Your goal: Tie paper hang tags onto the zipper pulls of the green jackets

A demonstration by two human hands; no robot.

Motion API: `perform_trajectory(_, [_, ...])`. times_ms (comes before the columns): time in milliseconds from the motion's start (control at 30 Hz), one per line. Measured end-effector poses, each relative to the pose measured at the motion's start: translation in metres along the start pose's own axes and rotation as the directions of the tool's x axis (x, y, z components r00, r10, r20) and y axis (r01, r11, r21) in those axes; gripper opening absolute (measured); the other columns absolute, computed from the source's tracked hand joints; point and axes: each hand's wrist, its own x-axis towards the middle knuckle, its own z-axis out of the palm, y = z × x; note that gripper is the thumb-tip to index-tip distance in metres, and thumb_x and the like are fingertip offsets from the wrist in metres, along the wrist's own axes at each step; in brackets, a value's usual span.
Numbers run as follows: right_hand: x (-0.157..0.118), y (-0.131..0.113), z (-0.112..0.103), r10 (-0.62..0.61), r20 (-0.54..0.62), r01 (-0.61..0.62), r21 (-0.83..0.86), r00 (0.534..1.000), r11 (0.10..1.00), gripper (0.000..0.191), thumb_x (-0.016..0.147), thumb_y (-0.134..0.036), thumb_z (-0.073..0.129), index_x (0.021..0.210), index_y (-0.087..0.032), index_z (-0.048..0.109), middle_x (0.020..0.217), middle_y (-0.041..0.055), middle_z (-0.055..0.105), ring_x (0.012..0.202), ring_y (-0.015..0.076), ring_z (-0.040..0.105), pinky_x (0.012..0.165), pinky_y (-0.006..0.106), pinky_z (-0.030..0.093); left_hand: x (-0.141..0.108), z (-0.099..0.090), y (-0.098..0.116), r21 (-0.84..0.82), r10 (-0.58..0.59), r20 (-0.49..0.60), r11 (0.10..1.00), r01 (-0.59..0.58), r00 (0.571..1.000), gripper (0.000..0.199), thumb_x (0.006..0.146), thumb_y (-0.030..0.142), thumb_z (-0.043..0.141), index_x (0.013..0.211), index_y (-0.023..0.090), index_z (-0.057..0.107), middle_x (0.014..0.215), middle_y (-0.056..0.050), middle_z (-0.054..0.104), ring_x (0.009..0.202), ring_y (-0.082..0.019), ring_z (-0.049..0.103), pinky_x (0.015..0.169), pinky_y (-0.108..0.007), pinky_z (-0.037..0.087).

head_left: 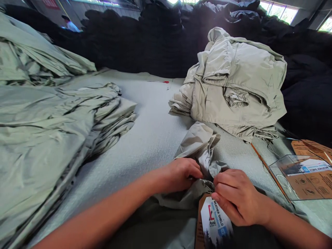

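Close in front of me lies a light grey-beige garment point(194, 141), bunched up between my hands. The fingers of my left hand point(178, 174) are closed on a fold of its fabric. My right hand point(236, 193) pinches the cloth a little to the right. Just below the right fingers hangs a hang tag point(216, 221), white over brown card, printed "Weather Shield". Whether the right thumb also touches the tag, or holds its string, I cannot tell. The fingertips are partly hidden by the folds.
A stack of beige garments point(241, 79) stands at the back right. Wide piles of similar garments point(46, 131) cover the left. At right, a clear plastic box point(301, 180) holds brown tags. Dark bundles point(155, 41) line the back; a person point(70, 24) is far off.
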Motion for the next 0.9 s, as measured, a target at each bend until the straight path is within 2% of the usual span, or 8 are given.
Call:
perform_trajectory(67, [0.000, 0.001, 0.001, 0.017, 0.000, -0.017, -0.014, 1.000, 1.000, 0.029, 0.095, -0.022, 0.043, 0.070, -0.020, 0.059, 0.072, 0.0062, 0.061, 0.064, 0.0166, 0.053, 0.062, 0.032, 0.038, -0.003, -0.003, 0.004, 0.071, 0.141, 0.208, 0.985, -0.159, 0.968, 0.029, 0.068, 0.000, 0.051, 0.066, 0.022, 0.070, 0.082, -0.004, 0.071, 0.080, -0.019, 0.060, 0.076, -0.029, 0.044])
perform_trajectory(133, [0.001, 0.003, 0.003, 0.048, 0.039, -0.048, -0.015, 0.998, 0.999, 0.029, 0.095, -0.023, 0.043, 0.071, -0.019, 0.059, 0.072, 0.0060, 0.061, 0.063, 0.0164, 0.053, 0.060, 0.032, 0.038, -0.007, -0.006, 0.008, 0.127, 0.155, 0.301, 0.971, -0.201, 0.941, 0.023, 0.070, 0.003, 0.055, 0.063, 0.021, 0.067, 0.084, -0.005, 0.069, 0.080, -0.020, 0.058, 0.075, -0.032, 0.043])
perform_trajectory(233, [0.003, 0.009, 0.007, 0.147, 0.138, -0.154, 0.036, 0.979, 0.987, 0.028, 0.096, -0.023, 0.043, 0.074, -0.019, 0.060, 0.075, 0.0060, 0.063, 0.065, 0.0165, 0.055, 0.060, 0.031, 0.039, -0.013, -0.012, 0.010, 0.286, 0.087, 0.281, 0.943, -0.170, 0.956, 0.018, 0.065, 0.003, 0.061, 0.064, 0.020, 0.066, 0.093, -0.005, 0.066, 0.088, -0.022, 0.057, 0.080, -0.034, 0.042])
perform_trajectory(400, [0.004, 0.029, 0.021, 0.326, 0.152, -0.344, 0.111, 0.933, 0.932, 0.024, 0.096, -0.019, 0.043, 0.082, -0.017, 0.063, 0.095, 0.0101, 0.068, 0.088, 0.0195, 0.062, 0.078, 0.032, 0.047, -0.017, -0.031, -0.005, 0.422, -0.207, 0.172, 0.899, 0.117, 0.963, 0.030, 0.066, 0.008, 0.070, 0.090, 0.027, 0.071, 0.134, -0.005, 0.053, 0.124, -0.033, 0.043, 0.100, -0.049, 0.033])
perform_trajectory(467, [0.003, 0.034, 0.024, 0.355, 0.152, -0.373, 0.112, 0.923, 0.921, 0.025, 0.097, -0.019, 0.042, 0.083, -0.017, 0.063, 0.095, 0.0098, 0.067, 0.088, 0.0192, 0.062, 0.079, 0.032, 0.048, -0.015, -0.037, -0.014, 0.391, -0.190, 0.177, 0.914, 0.109, 0.966, 0.022, 0.073, 0.013, 0.070, 0.090, 0.028, 0.071, 0.140, -0.003, 0.050, 0.129, -0.031, 0.040, 0.103, -0.047, 0.032])
perform_trajectory(600, [0.002, 0.035, 0.024, 0.404, 0.073, -0.410, 0.123, 0.912, 0.904, 0.029, 0.097, -0.025, 0.044, 0.077, -0.018, 0.063, 0.097, 0.0088, 0.063, 0.083, 0.0170, 0.060, 0.075, 0.030, 0.048, -0.006, -0.032, -0.016, 0.337, -0.043, 0.057, 0.941, 0.022, 0.997, 0.013, 0.089, 0.019, 0.057, 0.089, 0.021, 0.070, 0.107, -0.006, 0.069, 0.106, -0.021, 0.057, 0.094, -0.033, 0.038])
perform_trajectory(733, [0.004, 0.031, 0.021, 0.458, -0.051, -0.442, 0.188, 0.888, 0.877, 0.029, 0.095, -0.033, 0.051, 0.077, -0.019, 0.068, 0.085, 0.0057, 0.057, 0.073, 0.0149, 0.057, 0.065, 0.026, 0.046, 0.003, -0.011, -0.003, 0.400, -0.145, -0.076, 0.902, 0.164, 0.986, 0.011, 0.087, 0.027, 0.063, 0.089, 0.019, 0.069, 0.091, -0.005, 0.070, 0.090, -0.022, 0.060, 0.079, -0.033, 0.039])
perform_trajectory(900, [0.007, 0.029, 0.027, 0.446, 0.012, -0.426, 0.323, 0.895, 0.845, 0.027, 0.096, -0.024, 0.046, 0.093, -0.020, 0.072, 0.080, 0.0043, 0.059, 0.071, 0.0143, 0.057, 0.065, 0.025, 0.047, 0.006, 0.007, -0.006, 0.372, -0.206, -0.072, 0.902, 0.217, 0.976, 0.006, 0.082, 0.022, 0.063, 0.079, 0.020, 0.068, 0.082, -0.002, 0.068, 0.083, -0.019, 0.060, 0.071, -0.029, 0.038])
